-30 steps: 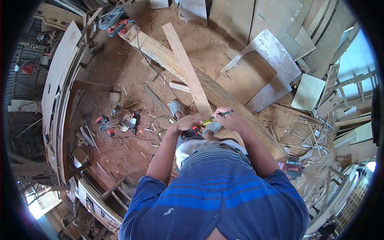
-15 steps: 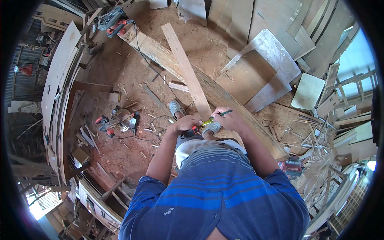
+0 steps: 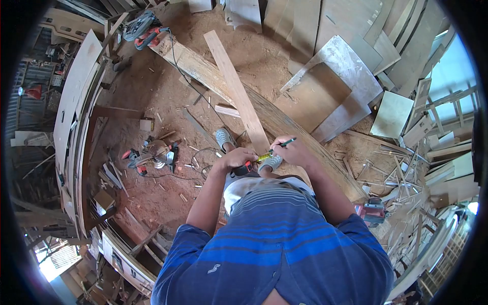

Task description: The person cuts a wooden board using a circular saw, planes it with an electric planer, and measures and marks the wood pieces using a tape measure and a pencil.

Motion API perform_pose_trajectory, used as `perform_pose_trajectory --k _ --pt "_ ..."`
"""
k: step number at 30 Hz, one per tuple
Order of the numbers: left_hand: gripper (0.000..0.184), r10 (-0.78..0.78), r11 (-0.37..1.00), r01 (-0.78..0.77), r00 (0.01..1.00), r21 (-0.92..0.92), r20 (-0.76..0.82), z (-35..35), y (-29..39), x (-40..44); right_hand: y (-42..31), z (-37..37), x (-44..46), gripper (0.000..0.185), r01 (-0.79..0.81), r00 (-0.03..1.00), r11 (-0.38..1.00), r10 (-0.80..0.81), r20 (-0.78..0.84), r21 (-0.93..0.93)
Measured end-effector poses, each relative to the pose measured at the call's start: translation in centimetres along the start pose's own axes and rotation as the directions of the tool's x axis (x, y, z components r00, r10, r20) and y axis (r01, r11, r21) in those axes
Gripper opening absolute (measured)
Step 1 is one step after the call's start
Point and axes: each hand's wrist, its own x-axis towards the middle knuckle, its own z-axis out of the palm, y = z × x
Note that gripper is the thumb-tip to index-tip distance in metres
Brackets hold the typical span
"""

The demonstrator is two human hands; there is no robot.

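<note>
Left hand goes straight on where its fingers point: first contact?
Likely the right hand, just past the held tape measure's yellow blade; whether the hands are level is unclear.
</note>
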Motion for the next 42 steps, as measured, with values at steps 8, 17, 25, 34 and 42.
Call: perform_pose_trajectory --k 8,17,25,34,42 --pt "0.038 -0.028 0.989 0.027 1.000 -0.148 -0.005 1.9 2.3 -3.0 0.4 -1.0 -3.6 0.024 -0.136 0.941 0.790 0.291 -0.171 0.598" --pt "0.050 -0.001 0.936 -0.181 0.857 -0.303 -0.515 9.4 9.4 -0.2 -3.9 2.4 -5.9 0.053 0.007 0.979 0.981 0.034 -0.202 0.195" --pt "0.062 0.337 0.937 -0.285 0.890 0.201 -0.308 9.2 9.6 0.1 4.4 -3.3 -10.2 0.050 -0.080 0.843 0.994 0.027 -0.537 -0.076" --pt "0.074 0.683 0.151 0.032 0.720 0.988 -0.128 1.1 9.4 -2.4 14.8 -3.6 -19.0 0.053 -0.364 0.754 0.925 0.224 -0.618 -0.109" --pt "0.067 0.453 -0.211 -0.252 0.831 0.944 0.323 -2.5 10.4 3.6 17.2 -4.3 -21.2 0.051 -0.391 0.725 0.890 0.140 -0.674 -0.236"
